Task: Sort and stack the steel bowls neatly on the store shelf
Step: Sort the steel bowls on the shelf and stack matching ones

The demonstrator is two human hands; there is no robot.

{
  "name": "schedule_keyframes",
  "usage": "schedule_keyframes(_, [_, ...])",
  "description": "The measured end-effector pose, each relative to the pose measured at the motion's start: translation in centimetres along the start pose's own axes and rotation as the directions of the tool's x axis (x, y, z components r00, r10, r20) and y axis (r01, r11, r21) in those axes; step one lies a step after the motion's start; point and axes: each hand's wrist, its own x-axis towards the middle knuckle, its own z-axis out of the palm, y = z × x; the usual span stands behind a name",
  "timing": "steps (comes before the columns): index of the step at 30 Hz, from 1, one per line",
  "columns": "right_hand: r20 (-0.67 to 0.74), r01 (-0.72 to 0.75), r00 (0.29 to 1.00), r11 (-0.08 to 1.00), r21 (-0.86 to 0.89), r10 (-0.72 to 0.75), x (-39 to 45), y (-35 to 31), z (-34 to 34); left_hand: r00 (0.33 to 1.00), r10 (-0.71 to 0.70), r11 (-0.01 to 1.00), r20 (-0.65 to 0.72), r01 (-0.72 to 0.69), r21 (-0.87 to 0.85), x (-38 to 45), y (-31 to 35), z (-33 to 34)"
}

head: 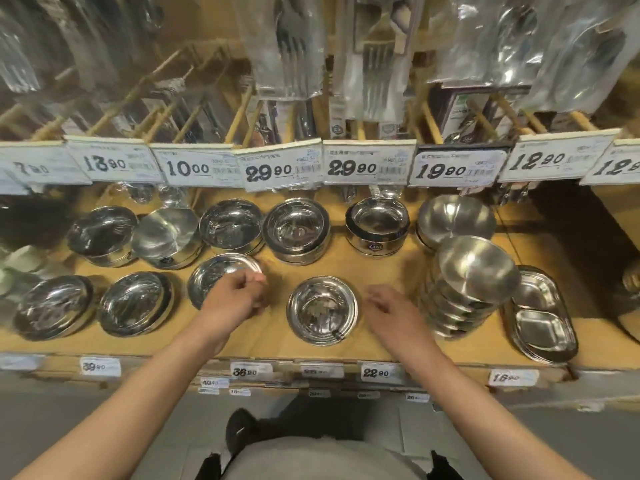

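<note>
Wooden shelf holds steel bowls in two rows. Left hand sits over the tilted bowl at about 10 o'clock from frame centre, fingers curled at its right rim; motion blur, cannot tell whether they pinch the rim or just touch it. Right hand at 3 o'clock of the centre bowl, fingers loosely spread and holding nothing, just beside that bowl but apart from it. Centre bowl lies flat on the shelf near the front edge. Tall bowl stack leans at 3 o'clock of the right hand, with a divided tray just beside it. Back row at 12 o'clock: more bowl stacks, one with a sticker. Two front bowls at 9 o'clock. Price tags run along the rail above; packed cutlery hangs over it.
</note>
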Motion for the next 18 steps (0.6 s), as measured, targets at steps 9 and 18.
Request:
schedule_keyframes(9, [-0.122, -0.205, 0.974, 0.975, -0.09, 0.193, 3.5, 4.4, 7.0, 0.986, -0.115, 0.99, -0.118, 0.105, -0.09, 0.2, -5.3, -8.0])
schedule_keyframes(18, [-0.038, -0.319, 0.947, 0.947, 0.029, 0.32, 3.6, 3.2, 10.8, 0.966, -0.165, 0.985, -0.197, 0.152, -0.08, 2.8, -7.2, -10.9])
